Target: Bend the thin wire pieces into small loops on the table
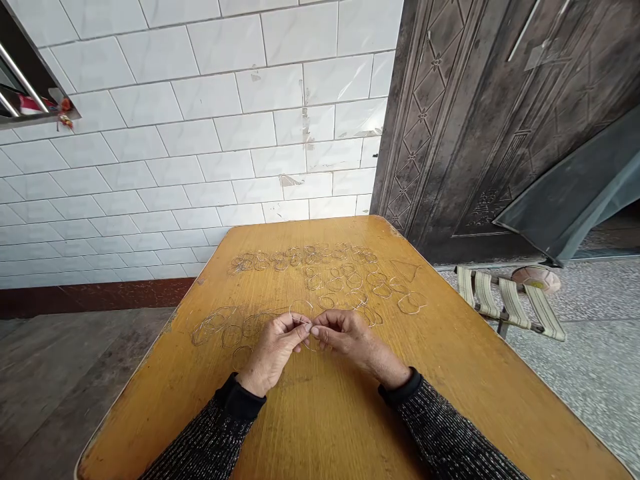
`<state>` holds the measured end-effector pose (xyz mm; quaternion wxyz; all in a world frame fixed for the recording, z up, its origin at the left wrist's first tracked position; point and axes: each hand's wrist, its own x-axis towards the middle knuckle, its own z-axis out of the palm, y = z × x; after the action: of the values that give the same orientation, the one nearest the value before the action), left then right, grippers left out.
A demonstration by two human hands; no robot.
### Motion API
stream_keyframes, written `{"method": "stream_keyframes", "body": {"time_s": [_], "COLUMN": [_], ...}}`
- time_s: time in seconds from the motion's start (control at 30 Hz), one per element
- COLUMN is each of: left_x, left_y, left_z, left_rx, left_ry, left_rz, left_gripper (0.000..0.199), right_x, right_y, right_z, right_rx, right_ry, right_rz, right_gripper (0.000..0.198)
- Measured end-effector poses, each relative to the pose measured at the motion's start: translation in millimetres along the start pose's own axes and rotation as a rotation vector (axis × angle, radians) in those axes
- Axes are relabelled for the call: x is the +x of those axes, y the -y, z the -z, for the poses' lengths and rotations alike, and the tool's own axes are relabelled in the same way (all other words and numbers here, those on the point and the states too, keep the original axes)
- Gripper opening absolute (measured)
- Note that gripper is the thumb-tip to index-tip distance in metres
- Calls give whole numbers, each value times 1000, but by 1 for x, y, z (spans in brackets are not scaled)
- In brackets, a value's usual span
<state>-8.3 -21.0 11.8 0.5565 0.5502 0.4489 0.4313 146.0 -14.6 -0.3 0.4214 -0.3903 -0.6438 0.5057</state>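
Observation:
Above the middle of the wooden table, my left hand and my right hand meet at their fingertips. Both pinch a thin wire, whose curved part shows just beyond the fingers. The exact spot where it is gripped is hidden. Beside my left hand lie several bent wire loops, partly covered by the fingers. Past my right hand rest more wire loops, among them a heart-like one at the right.
A row of tangled wire loops stretches across the far part of the table. Behind it stands a white tiled wall. At the right are a dark patterned door, a grey curtain and a striped folding stool.

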Motion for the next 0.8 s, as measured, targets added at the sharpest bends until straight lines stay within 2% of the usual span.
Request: {"method": "stream_keyframes", "body": {"time_s": [0.17, 0.37, 0.5, 0.57, 0.67, 0.8], "left_x": [2, 5, 4, 4, 2, 0], "left_y": [3, 5, 3, 1, -3, -6], "left_z": [0, 0, 0, 0, 1, 3], "left_rx": [-19, -7, -13, -16, -26, -47], "left_ry": [-37, -54, -65, -42, 11, 26], "left_rz": [-30, -71, -71, -60, -24, 22], "left_gripper": [19, 14, 29, 27, 23, 23], "right_x": [0, 0, -1, 0, 0, 0], "right_y": [2, 5, 6, 6, 5, 5], "right_z": [-6, -7, -8, -8, -6, -5], "right_rx": [132, 189, 205, 204, 125, -134], "right_ry": [-57, -84, -97, -94, -127, -190], "right_rz": [-82, -98, -96, -96, -79, -10], "right_gripper": [32, 31, 31, 31, 28, 24]}}
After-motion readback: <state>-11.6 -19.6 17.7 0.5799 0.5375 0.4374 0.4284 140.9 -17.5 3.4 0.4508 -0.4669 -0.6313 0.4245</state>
